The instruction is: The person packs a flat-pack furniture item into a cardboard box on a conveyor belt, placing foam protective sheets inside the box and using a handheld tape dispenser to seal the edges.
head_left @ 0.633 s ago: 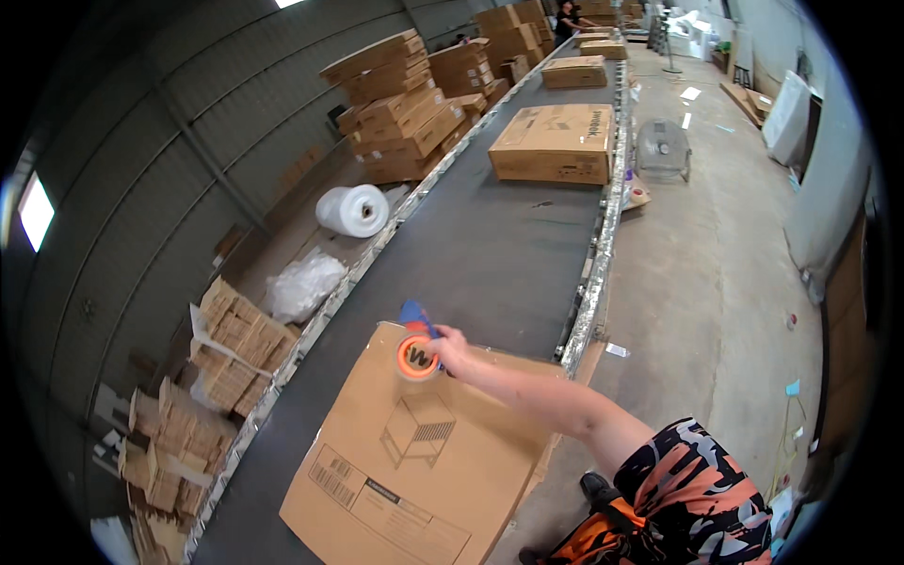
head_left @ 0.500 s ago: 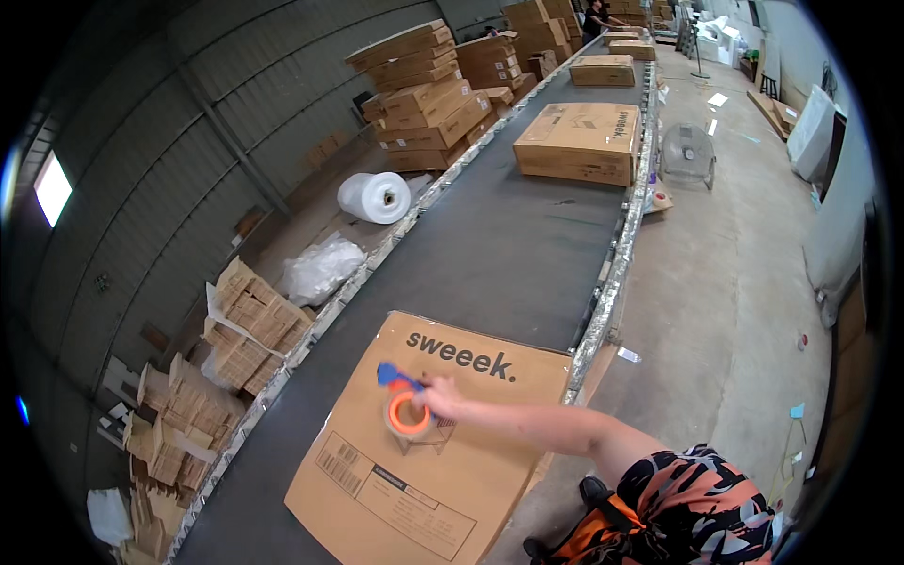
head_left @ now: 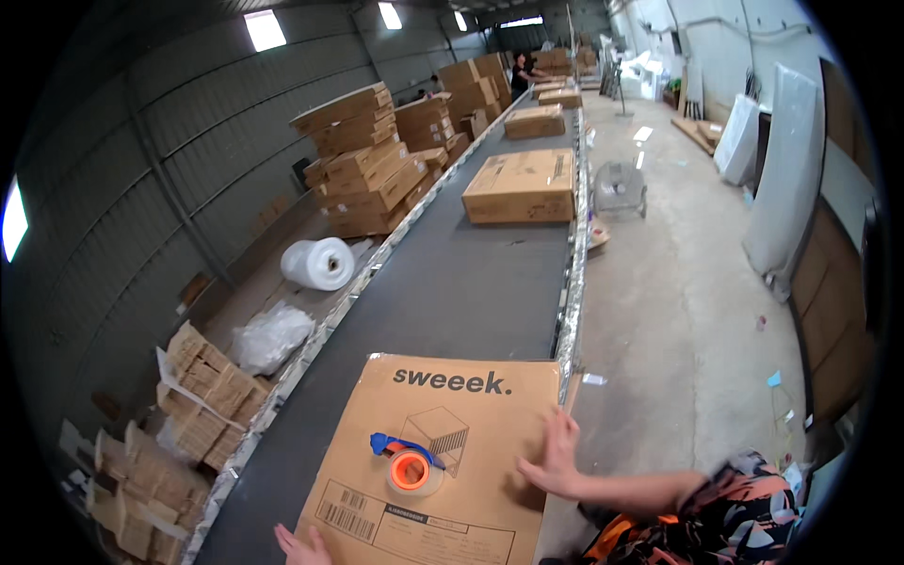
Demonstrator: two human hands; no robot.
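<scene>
A flat brown cardboard box (head_left: 377, 414) with dark printing lies on the conveyor belt in front of me. On top of it rests a blue tape dispenser (head_left: 384, 443) with an orange-cored roll of clear tape (head_left: 411, 474), held by neither hand. My right hand (head_left: 556, 460) is at the box's right edge, its fingers spread and thumb toward the box; whether it touches the cardboard I cannot tell. At the lower left, my left hand (head_left: 303, 548) is by the box's near left edge with fingers apart, partly cut off by the frame.
Further boxes (head_left: 521, 188) stand along the belt (head_left: 452, 282), where a person (head_left: 521, 73) works at the far end. Left of it are stacked cartons (head_left: 372, 179), a white wrap roll (head_left: 318, 264) and folded cardboard (head_left: 202, 395). A floor fan (head_left: 619, 188) stands to the right.
My right hand has let go of the tape dispenser, now lying on the box, and moved to the box's right edge. My left hand has come into view. The view has shifted.
</scene>
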